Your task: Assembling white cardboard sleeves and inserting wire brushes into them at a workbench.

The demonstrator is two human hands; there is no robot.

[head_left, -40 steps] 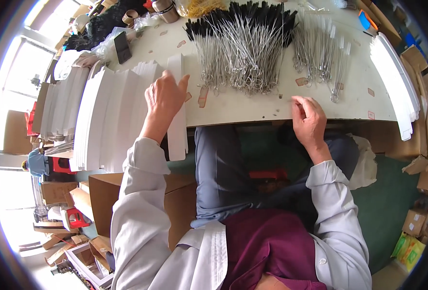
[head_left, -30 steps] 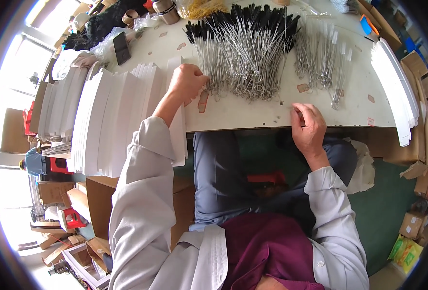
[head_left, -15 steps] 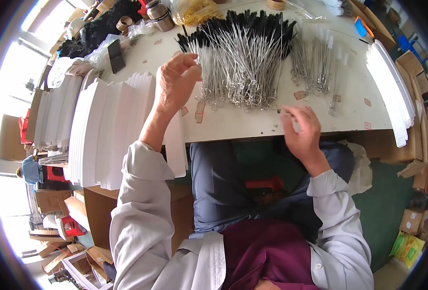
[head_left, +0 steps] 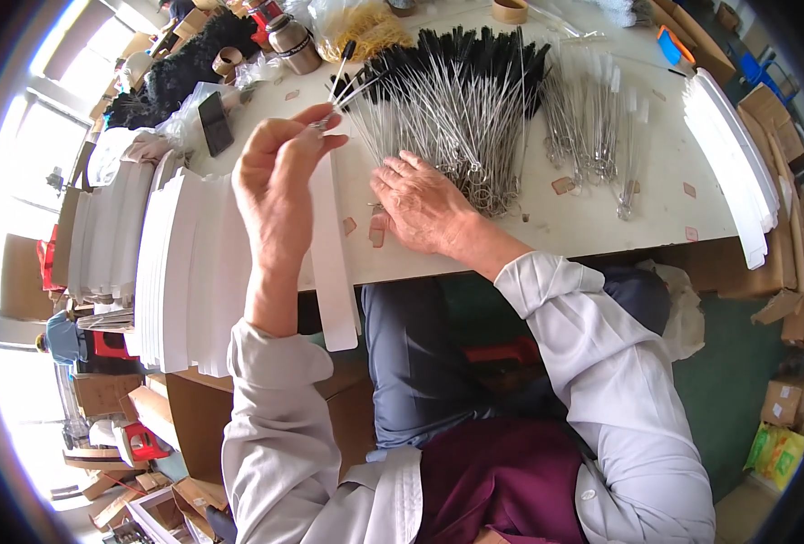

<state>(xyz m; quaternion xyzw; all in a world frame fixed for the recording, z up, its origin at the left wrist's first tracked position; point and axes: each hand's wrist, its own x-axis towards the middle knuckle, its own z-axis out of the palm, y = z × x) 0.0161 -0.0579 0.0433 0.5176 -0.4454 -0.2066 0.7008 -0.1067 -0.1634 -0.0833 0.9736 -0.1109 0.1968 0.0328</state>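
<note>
Brushes (head_left: 339, 80) with thin wire stems and black tips, a few of them, stick up and outward from the left grip (head_left: 328, 130), pinched near their lower ends between thumb and forefinger. That grip is nearly closed, the other fingers curled behind, and it is raised in front of the person, left of the large pile of brushes (head_left: 474, 109). The held stems fan apart slightly, one pointing away from the person and another toward the pile.

The right grip (head_left: 424, 204) lies palm down at the lower left of the pile, fingers loosely bent, covering some of the wire ends there. Whether it has hold of any cannot be told.

The pile sits on the pale surface (head_left: 656, 213), black tips away from the person and small wire rings toward the person. Just right of it lie thinner, paler-tipped wires (head_left: 592, 109).

Beneath the left grip, a long white strip (head_left: 331, 263) juts past the near edge, with stacked white strips (head_left: 189, 281) beside it on the left. Farther back are a dark phone (head_left: 214, 125) and a metal flask (head_left: 293, 43).
</note>
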